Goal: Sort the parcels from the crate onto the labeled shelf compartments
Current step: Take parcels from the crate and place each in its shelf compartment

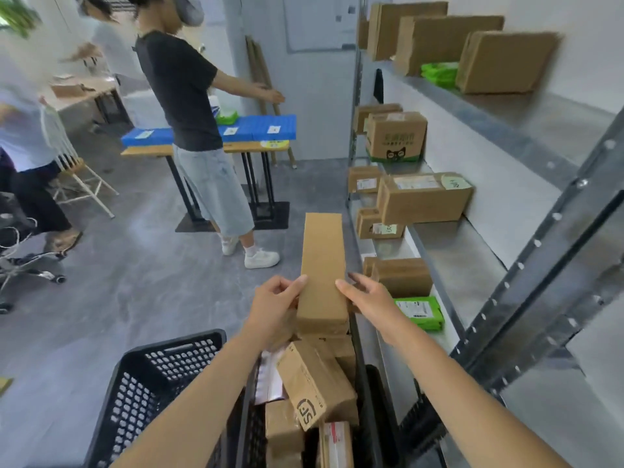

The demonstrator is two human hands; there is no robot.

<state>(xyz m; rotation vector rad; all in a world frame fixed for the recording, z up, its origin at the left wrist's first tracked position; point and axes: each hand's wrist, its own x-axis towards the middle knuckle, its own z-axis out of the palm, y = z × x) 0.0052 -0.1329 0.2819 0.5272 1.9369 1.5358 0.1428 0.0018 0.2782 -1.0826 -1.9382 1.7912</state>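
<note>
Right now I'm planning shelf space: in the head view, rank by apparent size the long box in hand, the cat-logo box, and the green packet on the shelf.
1. long box, though nearness inflates it
2. cat-logo box
3. green packet

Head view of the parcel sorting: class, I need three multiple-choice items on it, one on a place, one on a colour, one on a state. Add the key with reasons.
1. Where does the green parcel lie?
A. in the crate
B. on a shelf, just right of the right hand
C. on the floor

2. What colour is the crate?
A. black
B. blue
C. white

3. How is the long box held?
A. by the left hand only
B. by no hand, it lies flat on the shelf
C. between both hands, above the crate

Key:
1 B, it rests on the metal shelf beside the right hand.
2 A, its perforated walls are black.
3 C, the left hand and the right hand each grip one side of it.
</note>
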